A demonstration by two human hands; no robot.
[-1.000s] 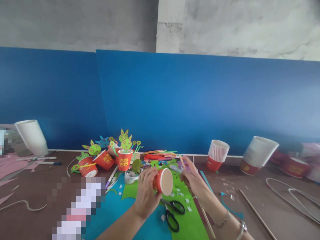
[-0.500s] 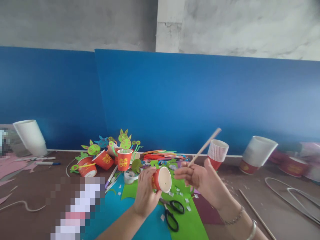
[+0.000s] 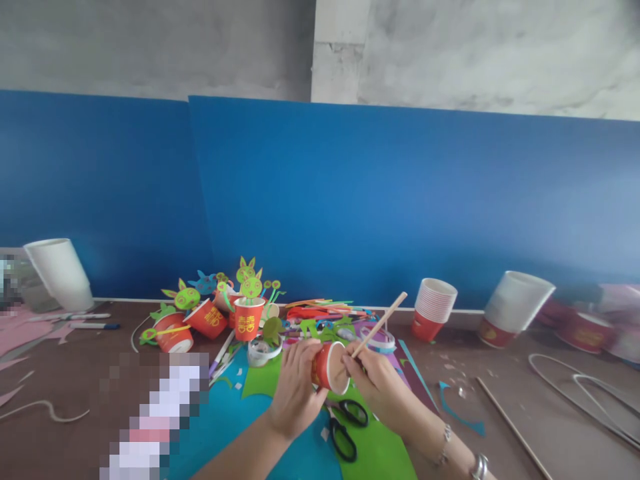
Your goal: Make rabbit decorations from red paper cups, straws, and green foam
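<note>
My left hand [image 3: 299, 380] is wrapped round a red paper cup [image 3: 323, 367], held tilted above the coloured sheets. The cup's pale round end faces right, towards my other hand. In my right hand [image 3: 373, 377] a thin wooden stick [image 3: 383, 323] is pinched between thumb and fingers, slanting up to the right. The stick's lower end is at the cup's pale end; whether it passes through cannot be made out. Black-handled scissors [image 3: 344, 437] lie just below the cup, on a green sheet [image 3: 385, 450] and a blue sheet [image 3: 260, 447].
Several red cups with paper animal faces [image 3: 249, 320] stand and lie at back left. Coloured strips [image 3: 325, 312] lie behind my hands. To the right are a stack of cups [image 3: 434, 310], larger white cups [image 3: 517, 307], another stick [image 3: 513, 427] and a looped cable [image 3: 580, 380].
My right hand has come left and down to the cup, its fingers closing from a loose spread to a pinch on the stick. The cup has shifted slightly right.
</note>
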